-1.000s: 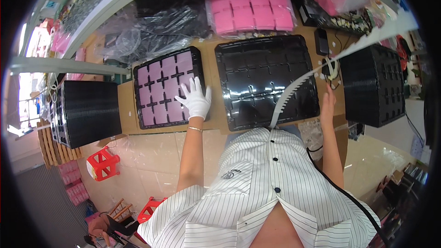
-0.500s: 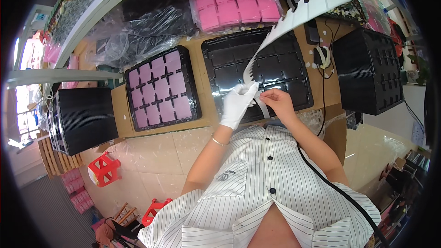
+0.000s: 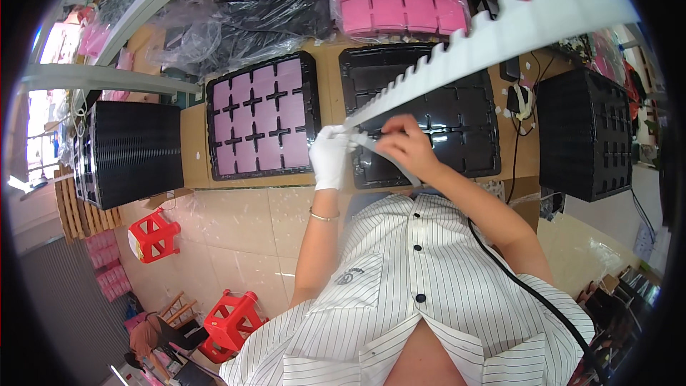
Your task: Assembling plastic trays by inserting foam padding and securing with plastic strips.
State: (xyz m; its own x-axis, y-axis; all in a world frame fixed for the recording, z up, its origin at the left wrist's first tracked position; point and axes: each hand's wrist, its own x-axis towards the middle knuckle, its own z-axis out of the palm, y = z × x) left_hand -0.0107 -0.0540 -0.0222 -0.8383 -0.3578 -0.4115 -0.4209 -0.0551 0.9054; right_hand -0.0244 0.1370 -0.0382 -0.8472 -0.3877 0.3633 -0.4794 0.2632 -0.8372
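A long white strip (image 3: 464,64) with a notched edge runs from the upper right down to my left hand (image 3: 330,157). That hand wears a white glove and is closed on the strip's lower end. From the glove a narrow pale tail (image 3: 396,163) of the strip slants down toward my shirt. My bare right hand (image 3: 411,146) is just right of the glove, beside the tail, with curled fingers; anything between the fingertips is too small to make out. Beneath both hands lies a black compartment tray (image 3: 464,161). Left of the glove, another black tray (image 3: 312,100) holds purple sheets (image 3: 293,111).
Stacks of black trays stand at the left (image 3: 136,154) and right (image 3: 582,136). Behind the work lie clear plastic wrapping (image 3: 214,43) and a bagged pink tray (image 3: 400,0). Red stools (image 3: 153,236) stand on the floor, and a person (image 3: 153,339) sits at the lower left.
My left hand has moved left with the strip, which now lies at a flatter slant and nearer. My right hand has shifted slightly left and up. The whole view has turned a little.
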